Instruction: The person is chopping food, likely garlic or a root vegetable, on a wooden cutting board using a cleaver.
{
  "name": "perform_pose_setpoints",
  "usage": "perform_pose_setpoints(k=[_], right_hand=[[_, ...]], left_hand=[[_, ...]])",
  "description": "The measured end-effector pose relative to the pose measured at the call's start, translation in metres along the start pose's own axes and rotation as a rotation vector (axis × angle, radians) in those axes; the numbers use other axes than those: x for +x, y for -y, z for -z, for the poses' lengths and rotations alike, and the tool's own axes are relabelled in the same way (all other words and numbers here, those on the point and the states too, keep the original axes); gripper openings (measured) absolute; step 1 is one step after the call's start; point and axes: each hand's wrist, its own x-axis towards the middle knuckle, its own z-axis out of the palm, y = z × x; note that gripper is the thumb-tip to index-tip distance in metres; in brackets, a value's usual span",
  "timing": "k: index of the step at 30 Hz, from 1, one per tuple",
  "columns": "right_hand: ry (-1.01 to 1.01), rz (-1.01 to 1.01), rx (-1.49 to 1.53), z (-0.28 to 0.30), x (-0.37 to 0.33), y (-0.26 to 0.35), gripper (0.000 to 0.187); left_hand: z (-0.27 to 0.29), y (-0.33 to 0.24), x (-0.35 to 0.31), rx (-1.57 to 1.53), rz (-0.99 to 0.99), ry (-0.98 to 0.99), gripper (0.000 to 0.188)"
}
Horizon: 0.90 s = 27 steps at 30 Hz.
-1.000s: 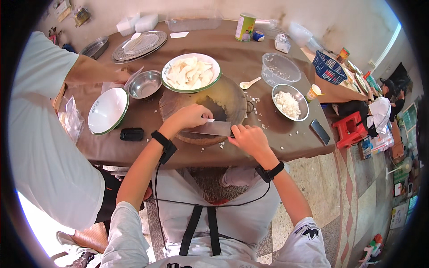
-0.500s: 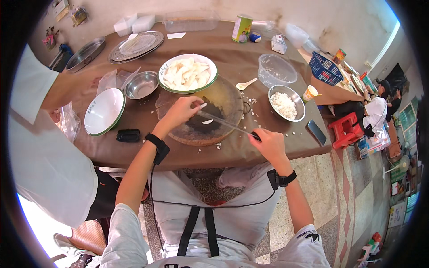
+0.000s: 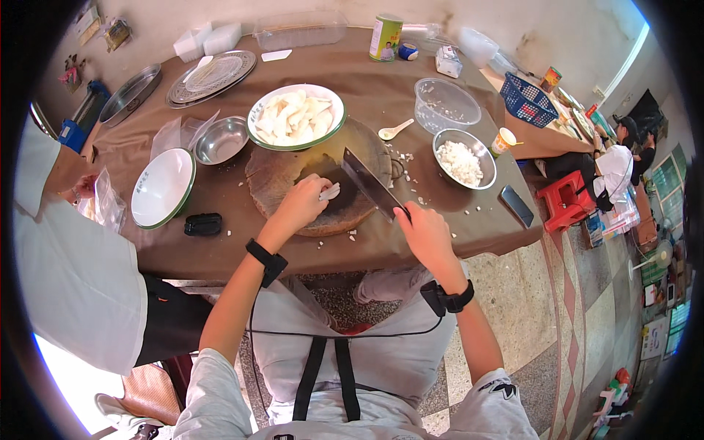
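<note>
My left hand [image 3: 302, 204] is closed on a few pale white vegetable slices [image 3: 330, 192], pinched at the fingertips above the round wooden chopping block [image 3: 273, 180]. A cleaver [image 3: 370, 185] is in my right hand [image 3: 427, 236], its handle gripped at the right of the block. The dark broad blade is tilted, with its tip up and pointing away to the left, apart from the slices. A green-rimmed bowl [image 3: 258, 138] heaped with white slices [image 3: 295, 117] stands at the block's far edge. Small white bits lie right of the block.
A steel bowl [image 3: 487, 163] of chopped white pieces [image 3: 460, 163], a phone [image 3: 517, 206] and a clear tub [image 3: 446, 105] are at right. At left sit an empty white bowl [image 3: 163, 188], a steel bowl [image 3: 222, 141] and a black case [image 3: 203, 224]. A person [image 3: 81, 271] stands close at left.
The cleaver has swung from lying low across the block to a raised tilt, its blade face now showing. My left hand has drawn slightly nearer, with slices at its fingertips. The view has shifted slightly.
</note>
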Motion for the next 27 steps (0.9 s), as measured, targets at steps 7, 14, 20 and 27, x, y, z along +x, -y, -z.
perform_pose_setpoints(k=[7,14,20,27], right_hand=[[0.025,0.075,-0.085,-0.013,0.016,0.027,0.033],[0.019,0.199,-0.145,-0.017,0.017,0.025,0.025],[0.011,0.243,-0.165,-0.015,0.015,0.031,0.023],[0.013,0.238,-0.184,-0.017,0.017,0.028,0.027]], left_hand=[[-0.005,-0.011,0.003,-0.034,0.154,0.031,0.030],[-0.003,-0.005,-0.011,-0.011,0.127,-0.044,0.029],[-0.003,-0.010,-0.008,-0.065,0.119,-0.069,0.026],[0.004,-0.022,-0.010,-0.007,0.212,-0.004,0.025]])
